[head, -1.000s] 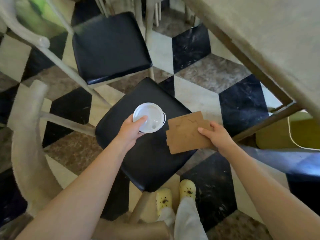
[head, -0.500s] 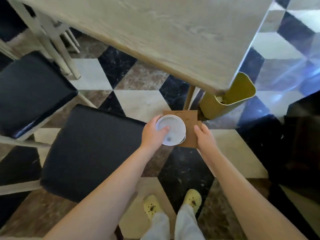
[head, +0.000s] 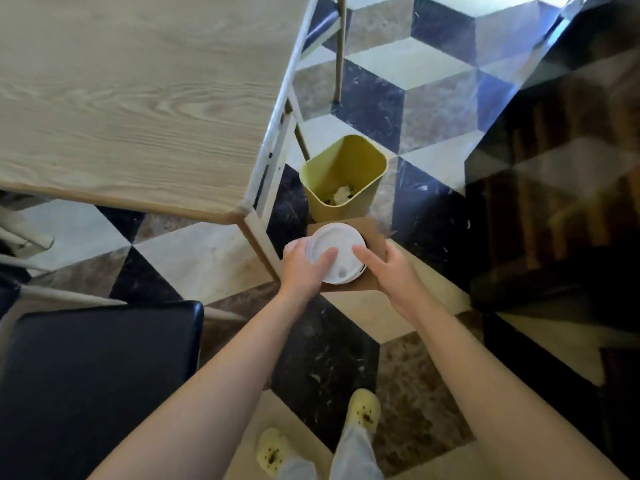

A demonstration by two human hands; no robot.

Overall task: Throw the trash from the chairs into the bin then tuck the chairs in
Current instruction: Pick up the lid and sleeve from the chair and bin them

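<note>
Head view is showing the person standing just short of the yellow bin [head: 346, 207], at centre frame beside the table [head: 138, 98] corner. The left hand [head: 303, 270] is gripping the white-lidded cup [head: 337, 252], and the right hand [head: 393, 273] is pinching the cardboard piece [head: 375, 233] lying under the cup. A second ago both items were being lifted off the black chair seat [head: 97, 386], now at lower left; the person has since been turning towards the bin. The trash is hanging by the bin's near wall, not yet over its mouth, so the drop is likely coming next, with the chairs still waiting to be tucked in.
</note>
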